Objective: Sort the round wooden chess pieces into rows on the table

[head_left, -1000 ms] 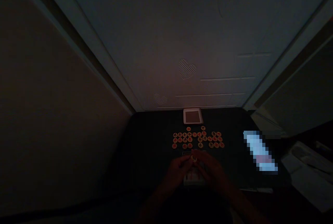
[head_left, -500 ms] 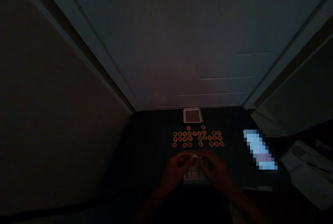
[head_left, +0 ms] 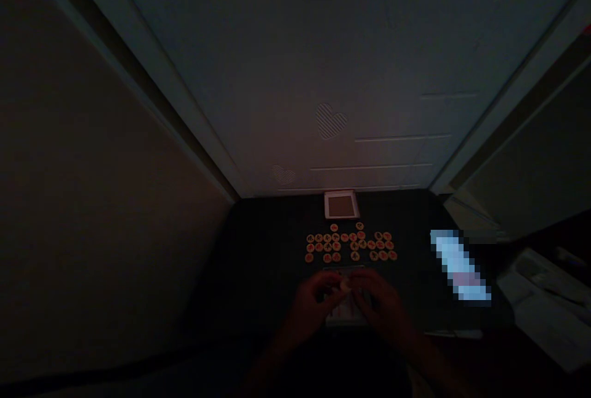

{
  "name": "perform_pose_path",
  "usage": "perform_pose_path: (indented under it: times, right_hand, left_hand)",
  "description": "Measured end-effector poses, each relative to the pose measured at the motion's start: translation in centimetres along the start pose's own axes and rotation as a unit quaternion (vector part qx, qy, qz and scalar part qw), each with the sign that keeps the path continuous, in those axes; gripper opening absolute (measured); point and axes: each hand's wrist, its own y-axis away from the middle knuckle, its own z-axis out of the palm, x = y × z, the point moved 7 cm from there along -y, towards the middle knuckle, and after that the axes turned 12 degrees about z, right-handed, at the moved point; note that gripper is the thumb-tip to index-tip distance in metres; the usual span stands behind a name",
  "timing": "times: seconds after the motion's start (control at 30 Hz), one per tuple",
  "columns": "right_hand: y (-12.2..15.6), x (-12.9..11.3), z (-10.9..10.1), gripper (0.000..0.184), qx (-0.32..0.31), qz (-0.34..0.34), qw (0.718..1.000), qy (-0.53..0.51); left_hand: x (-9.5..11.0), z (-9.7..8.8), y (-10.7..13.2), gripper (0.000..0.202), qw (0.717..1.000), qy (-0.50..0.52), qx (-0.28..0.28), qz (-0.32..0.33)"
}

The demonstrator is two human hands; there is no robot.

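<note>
In the dim light, my left hand (head_left: 310, 299) and my right hand (head_left: 381, 299) meet over a pale gridded box or board (head_left: 344, 315) near the table's front edge. Between their fingertips is a small pale game piece (head_left: 345, 286), pinched from both sides; its face cannot be made out. Beyond the hands, several round game pieces (head_left: 327, 247) with red or dark marks lie flat, in loose rows. They look like Chinese chess pieces. My fingers cover part of the gridded surface.
A shallow white-rimmed tray or lid (head_left: 341, 206) lies at the back of the dark table (head_left: 258, 250), by a pale panel (head_left: 295, 77) with heart patterns. A bright pixelated object (head_left: 462, 268) is at the right. Papers (head_left: 545, 312) lie beyond the right edge.
The fingers have shifted slightly around the small piece, which sits a little lower and shows more of its pale surface. The rows of pieces are unchanged.
</note>
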Motion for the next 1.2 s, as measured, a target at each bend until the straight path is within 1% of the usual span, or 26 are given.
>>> perform_pose_path:
  times: [0.13,0.33,0.5,0.6,0.7,0.8,1.0,1.13,1.2]
  right_hand:
    - [-0.1,-0.1,0.0,0.021,-0.014,0.004,1.000,0.001]
    - [0.2,-0.6,-0.2,0.022,0.002,0.010,1.000,0.013]
    - [0.4,-0.7,-0.2,0.025,0.004,0.012,1.000,0.011]
    - [0.5,-0.9,0.0,0.027,-0.007,0.001,1.000,0.006]
    - [0.7,-1.1,0.1,0.028,-0.009,-0.010,1.000,0.008]
    - [0.8,-0.8,0.3,0.029,0.006,-0.009,1.000,0.015]
    - [0.8,-0.4,0.5,0.033,0.004,0.000,1.000,0.019]
    - [0.8,-0.7,0.2,0.033,0.011,0.000,1.000,0.025]
    - [0.8,-0.7,0.1,0.033,0.015,-0.001,1.000,0.028]
  left_hand:
    - [0.3,0.0,0.0,0.027,1.000,-0.006,0.001,-0.008]
    - [0.6,0.2,0.1,0.028,1.000,-0.012,-0.007,-0.006]
    - [0.5,0.4,0.0,0.033,1.000,0.026,0.011,-0.014]
    - [0.4,0.4,0.0,0.034,1.000,0.025,0.016,-0.009]
    - [0.4,0.5,-0.1,0.035,1.000,0.012,0.008,-0.002]
    - [0.1,0.8,-0.1,0.035,1.000,0.013,-0.005,-0.012]
    - [-0.3,1.1,0.1,0.038,0.998,0.048,-0.014,-0.034]
    - [-0.6,0.8,0.2,0.039,0.996,0.077,0.008,-0.050]
    - [-0.8,0.7,0.2,0.039,0.994,0.093,0.014,-0.048]
